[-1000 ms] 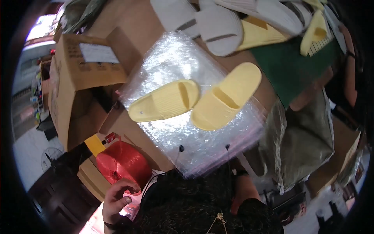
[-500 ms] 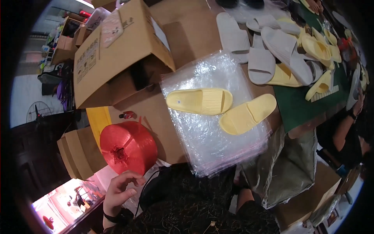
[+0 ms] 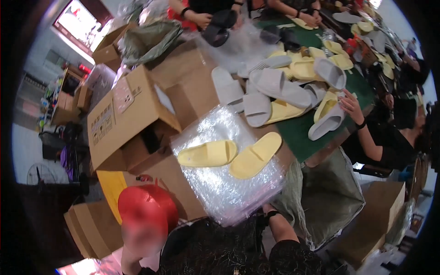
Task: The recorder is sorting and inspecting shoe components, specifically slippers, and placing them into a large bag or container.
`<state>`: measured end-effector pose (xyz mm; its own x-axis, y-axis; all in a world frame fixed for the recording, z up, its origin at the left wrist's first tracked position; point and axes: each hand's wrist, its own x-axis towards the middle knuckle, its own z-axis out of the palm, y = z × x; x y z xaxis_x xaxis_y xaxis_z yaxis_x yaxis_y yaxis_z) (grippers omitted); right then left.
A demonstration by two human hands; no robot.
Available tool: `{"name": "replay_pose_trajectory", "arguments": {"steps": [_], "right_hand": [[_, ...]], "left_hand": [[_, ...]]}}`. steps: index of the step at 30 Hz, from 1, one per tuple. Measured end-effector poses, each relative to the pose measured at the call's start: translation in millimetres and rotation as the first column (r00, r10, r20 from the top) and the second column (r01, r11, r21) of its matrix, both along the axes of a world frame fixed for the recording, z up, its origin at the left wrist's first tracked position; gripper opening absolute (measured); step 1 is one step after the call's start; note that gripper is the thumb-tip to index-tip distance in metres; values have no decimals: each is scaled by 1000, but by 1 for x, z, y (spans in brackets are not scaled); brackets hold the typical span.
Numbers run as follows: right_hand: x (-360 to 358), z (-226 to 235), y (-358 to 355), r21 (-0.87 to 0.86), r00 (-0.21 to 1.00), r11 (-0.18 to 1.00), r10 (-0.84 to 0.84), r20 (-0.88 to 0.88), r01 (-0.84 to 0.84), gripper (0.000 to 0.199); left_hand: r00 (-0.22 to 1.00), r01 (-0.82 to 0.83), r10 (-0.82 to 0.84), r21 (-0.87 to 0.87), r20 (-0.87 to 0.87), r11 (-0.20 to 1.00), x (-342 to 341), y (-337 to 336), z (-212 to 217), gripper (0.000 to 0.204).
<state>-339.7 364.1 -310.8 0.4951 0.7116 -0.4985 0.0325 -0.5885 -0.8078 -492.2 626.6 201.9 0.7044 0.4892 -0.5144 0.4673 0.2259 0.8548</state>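
Observation:
Two yellow slippers, one lying to the left (image 3: 207, 153) and one slanted to the right (image 3: 256, 156), rest on a stack of clear plastic bags (image 3: 215, 192). Close to the stack's near edge is my right hand (image 3: 268, 210); its fingers are mostly hidden. My left hand (image 3: 142, 238) is a blur at the near side of a roll of red plastic twine (image 3: 153, 206), so its fingers cannot be made out. Whether it touches the roll cannot be told.
An open cardboard box (image 3: 133, 114) lies on its side at the left. Grey and yellow slippers pile up on a green mat (image 3: 298, 142). A co-worker's hand (image 3: 350, 107) touches a grey slipper; another person holds black slippers (image 3: 219, 27). A large sack (image 3: 330, 197) gapes at the near right.
My view has tilted up, showing people across the table. My right hand has come into sight by the bags. A co-worker's hand has reached a grey slipper at the right.

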Motion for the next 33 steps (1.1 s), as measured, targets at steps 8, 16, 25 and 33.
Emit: {"name": "replay_pose_trajectory", "arguments": {"steps": [8, 16, 25, 33], "right_hand": [[72, -55, 14, 138, 973, 977, -180, 144, 160, 58], [57, -121, -48, 231, 953, 965, -178, 243, 122, 58], [23, -28, -77, -39, 948, 993, 118, 296, -111, 50], [12, 17, -106, -63, 983, 994, -78, 169, 90, 55]], "left_hand": [[998, 53, -53, -2, -16, 999, 0, 4, -53, 34], [981, 186, -193, 226, 9, 956, -44, -11, -108, 30], [892, 391, -452, 462, 25, 796, -118, -89, -127, 31], [994, 104, -108, 377, -9, 920, -225, -81, -229, 18]]}}
